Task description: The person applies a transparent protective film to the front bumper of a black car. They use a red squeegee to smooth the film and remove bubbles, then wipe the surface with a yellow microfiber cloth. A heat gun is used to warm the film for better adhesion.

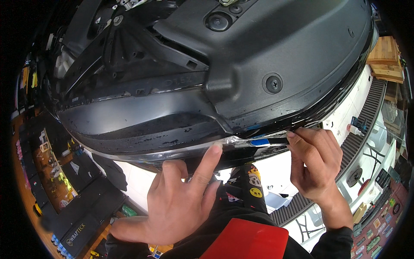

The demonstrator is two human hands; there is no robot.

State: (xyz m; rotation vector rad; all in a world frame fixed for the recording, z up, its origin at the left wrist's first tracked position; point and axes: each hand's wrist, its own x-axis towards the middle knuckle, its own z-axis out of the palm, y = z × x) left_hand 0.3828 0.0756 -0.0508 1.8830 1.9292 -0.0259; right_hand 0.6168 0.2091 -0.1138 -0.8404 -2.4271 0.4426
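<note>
Car underside (241, 56): big black plastic panel w/ round clips, fills upper 2/3 of frame; camera looks up at it from below.

Bumper lip (142, 151): glossy curved lower edge, runs from left-centre to right-centre; wet-looking specks on it.

Film edge (235, 141): clear/silvery strip lying along the lip, centre of frame. Prob. wrap film folded over the rim, but it's thin and glare hides where it ends.

Left hand (177, 203): lower centre, palm toward camera, mostly spread. Index finger stretched up, tip pressing the film edge onto the lip; other fingers loosely curled, gripping nothing. Looks placed to pin the strip while the other hand works.

Right hand (312, 166): right-centre, fingers closed in a pinch on a small blue-and-black tool (265, 141) laid flat along the lip, tip pointing left toward the index finger. Held flat to follow the edge, I judge.

Red squeegee (248, 239): bottom centre, resting against dark clothing; untouched.

Room: hands close, short gap betw. fingertip and tool. Lip free to the left; open white floor (276, 172) below.
</note>
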